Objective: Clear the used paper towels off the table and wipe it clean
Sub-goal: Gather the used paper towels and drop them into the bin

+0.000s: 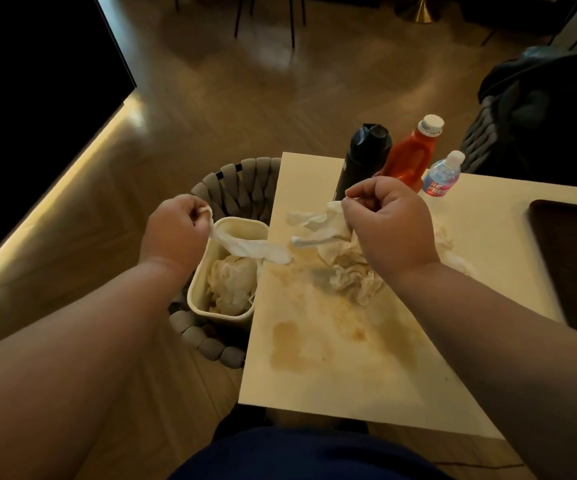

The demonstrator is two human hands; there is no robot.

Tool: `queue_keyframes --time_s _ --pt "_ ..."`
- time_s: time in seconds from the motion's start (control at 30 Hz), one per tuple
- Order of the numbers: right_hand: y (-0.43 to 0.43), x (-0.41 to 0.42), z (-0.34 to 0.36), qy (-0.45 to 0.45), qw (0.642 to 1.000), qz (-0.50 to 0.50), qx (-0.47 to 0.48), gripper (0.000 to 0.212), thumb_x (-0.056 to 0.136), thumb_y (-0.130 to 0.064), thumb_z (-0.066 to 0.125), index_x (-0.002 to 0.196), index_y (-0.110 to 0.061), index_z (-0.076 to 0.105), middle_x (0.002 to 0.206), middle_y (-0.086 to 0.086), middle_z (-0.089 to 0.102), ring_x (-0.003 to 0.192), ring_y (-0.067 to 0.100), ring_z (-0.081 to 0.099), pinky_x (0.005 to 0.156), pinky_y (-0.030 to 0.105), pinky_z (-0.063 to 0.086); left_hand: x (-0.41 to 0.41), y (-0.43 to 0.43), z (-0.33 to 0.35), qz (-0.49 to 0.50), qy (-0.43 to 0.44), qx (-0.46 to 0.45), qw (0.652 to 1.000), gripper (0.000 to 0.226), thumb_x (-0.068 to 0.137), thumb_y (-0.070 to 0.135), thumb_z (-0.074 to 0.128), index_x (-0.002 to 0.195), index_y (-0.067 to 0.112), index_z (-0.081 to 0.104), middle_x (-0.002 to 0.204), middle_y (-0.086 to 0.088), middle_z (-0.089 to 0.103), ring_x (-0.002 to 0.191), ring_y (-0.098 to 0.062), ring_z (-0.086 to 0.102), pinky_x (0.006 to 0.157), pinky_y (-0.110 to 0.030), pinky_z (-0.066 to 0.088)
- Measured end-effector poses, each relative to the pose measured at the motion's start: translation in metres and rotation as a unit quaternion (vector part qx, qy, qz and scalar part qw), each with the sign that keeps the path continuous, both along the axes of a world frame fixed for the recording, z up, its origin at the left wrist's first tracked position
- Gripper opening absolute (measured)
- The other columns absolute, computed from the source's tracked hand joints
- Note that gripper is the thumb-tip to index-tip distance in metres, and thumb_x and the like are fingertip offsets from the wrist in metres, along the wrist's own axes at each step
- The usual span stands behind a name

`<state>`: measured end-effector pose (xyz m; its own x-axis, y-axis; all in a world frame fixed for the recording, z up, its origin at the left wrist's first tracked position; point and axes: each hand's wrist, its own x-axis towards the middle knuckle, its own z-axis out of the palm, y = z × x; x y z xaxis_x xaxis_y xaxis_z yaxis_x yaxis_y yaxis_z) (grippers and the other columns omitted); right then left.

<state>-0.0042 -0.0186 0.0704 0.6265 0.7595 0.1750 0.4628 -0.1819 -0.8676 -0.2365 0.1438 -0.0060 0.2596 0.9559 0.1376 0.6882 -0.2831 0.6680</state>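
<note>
My left hand (176,226) pinches a strip of white paper towel (255,249) that hangs over a cream bin (198,282) holding crumpled stained towels (233,284). My right hand (384,220) grips another white paper towel (318,230) above the cream table (349,375). Under that hand lies a crumpled used towel (356,277). More crumpled paper (448,244) shows to the right of my wrist. Brown stains (290,344) spread over the tabletop's near left part.
A black flask (363,157), an orange bottle (410,154) and a small water bottle (442,174) stand at the table's far edge. A dark tray (574,265) lies at the right. A woven grey basket (242,183) sits behind the bin on the wooden floor.
</note>
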Motion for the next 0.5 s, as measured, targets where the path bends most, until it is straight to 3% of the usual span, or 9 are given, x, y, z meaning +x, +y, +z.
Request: queue_keyframes --time_s 0.17,0.27,0.33,0.4,0.5 --pt "0.008 -0.006 -0.005 0.003 1.000 -0.001 -0.010 0.008 0.093 -0.014 0.068 0.096 -0.016 0.074 0.075 -0.007 0.068 0.073 0.000 0.062 0.057 0.009 0.048 0.002 -0.008 -0.055 -0.005 0.091 -0.074 0.993 0.020 0.103 0.025 0.056 0.118 0.019 0.068 0.093 0.006 0.063 0.076 -0.008 0.060 0.058 -0.023 0.048" --pt "0.008 -0.009 -0.012 0.008 1.000 -0.011 -0.023 0.007 0.094 -0.015 0.068 0.096 -0.017 0.074 0.076 -0.008 0.067 0.075 -0.002 0.062 0.057 0.007 0.047 0.011 -0.016 -0.092 -0.082 0.230 -0.198 0.949 0.047 0.100 0.025 0.059 0.146 0.024 0.050 0.116 -0.002 0.065 0.096 -0.019 0.066 0.081 -0.037 0.060" --pt "0.008 -0.010 -0.018 0.006 0.999 -0.016 -0.030 0.007 0.094 -0.015 0.068 0.096 -0.018 0.073 0.076 -0.009 0.067 0.075 -0.003 0.062 0.058 0.006 0.047 0.014 -0.018 -0.110 -0.128 0.291 -0.244 0.916 0.056 0.094 0.023 0.065 0.147 0.021 0.046 0.125 -0.008 0.062 0.106 -0.026 0.064 0.093 -0.041 0.056" --pt "0.006 -0.009 -0.022 0.003 0.999 -0.018 -0.035 0.007 0.094 -0.016 0.068 0.095 -0.020 0.073 0.075 -0.010 0.066 0.076 -0.001 0.062 0.059 0.007 0.048 0.017 -0.022 -0.120 -0.118 0.297 -0.228 0.920 0.057 0.093 0.027 0.068 0.146 0.024 0.047 0.128 -0.004 0.061 0.108 -0.024 0.063 0.094 -0.042 0.057" --pt "0.003 -0.005 -0.027 0.000 0.999 -0.022 -0.041 0.008 0.093 -0.016 0.068 0.094 -0.023 0.073 0.076 -0.008 0.067 0.077 0.005 0.063 0.061 0.009 0.050 0.025 -0.020 -0.127 -0.091 0.265 -0.165 0.946 0.071 0.095 0.035 0.067 0.157 0.032 0.033 0.147 -0.001 0.051 0.125 -0.025 0.057 0.101 -0.047 0.053"
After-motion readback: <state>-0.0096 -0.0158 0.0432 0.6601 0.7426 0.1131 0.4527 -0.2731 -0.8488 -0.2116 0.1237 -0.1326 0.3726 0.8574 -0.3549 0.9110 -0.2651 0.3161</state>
